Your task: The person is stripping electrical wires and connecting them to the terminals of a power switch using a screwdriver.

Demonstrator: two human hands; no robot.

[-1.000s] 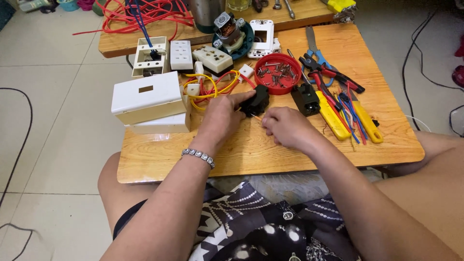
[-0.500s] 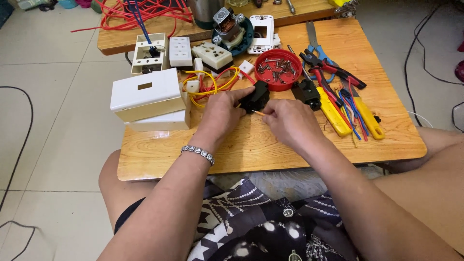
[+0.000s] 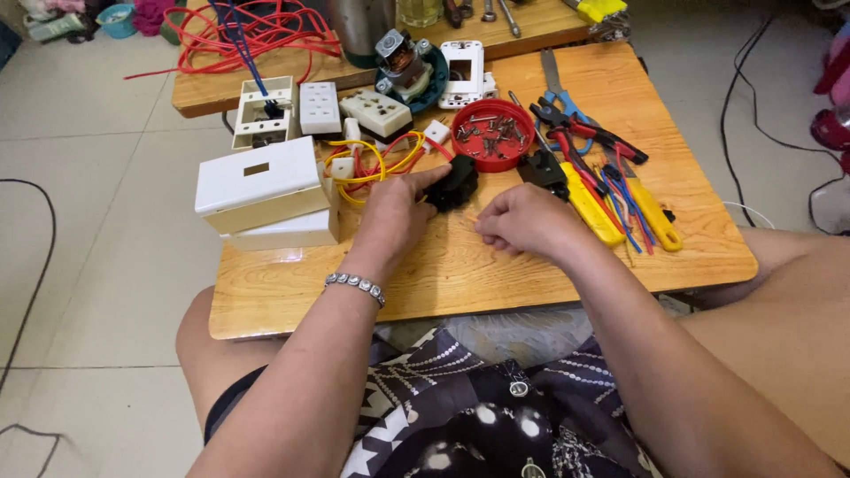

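My left hand (image 3: 396, 212) grips a small black electrical part (image 3: 453, 187) on the low wooden table (image 3: 460, 265). A silver bracelet (image 3: 355, 285) circles that wrist. Just to the right, my right hand (image 3: 522, 221) rests on the tabletop with its fingers curled. Whether it pinches anything small is hidden. Yellow and red wires (image 3: 376, 164) lie just behind my left hand.
A white box (image 3: 261, 184) on a second white piece stands at the left. A red dish of screws (image 3: 492, 134), white sockets (image 3: 376, 113), pliers, scissors and yellow-handled tools (image 3: 611, 190) lie behind and right. A second table holds red cable (image 3: 257, 35).
My right hand has drawn back a little from the black part and settled on the table. My left hand keeps its hold on the part.
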